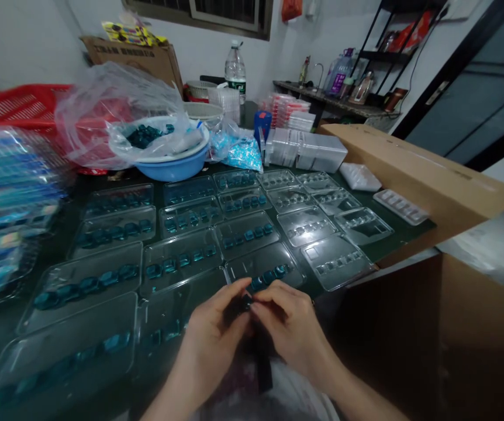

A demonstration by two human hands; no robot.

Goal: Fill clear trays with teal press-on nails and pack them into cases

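My left hand point(211, 327) and my right hand point(294, 320) meet at the front of the table, thumbs and fingers pinched together. Between the fingertips shows a small dark teal block point(247, 300), mostly covered by the fingers. Right behind the hands lies a clear plastic tray point(252, 261) with a row of teal blocks point(269, 275) along its near side. Another clear tray point(190, 292) is beside my left hand. Farther back, several similar trays stand in rows, many with glossy teal blocks in their hollows; those on the right point(338, 248) look colourless.
A blue basin point(171, 171) of teal blocks under a plastic bag stands at the back, next to a red basket point(28, 99). Blurred stacked blue packs point(10, 175) are on the left. An open cardboard box point(410, 327) borders the table on the right.
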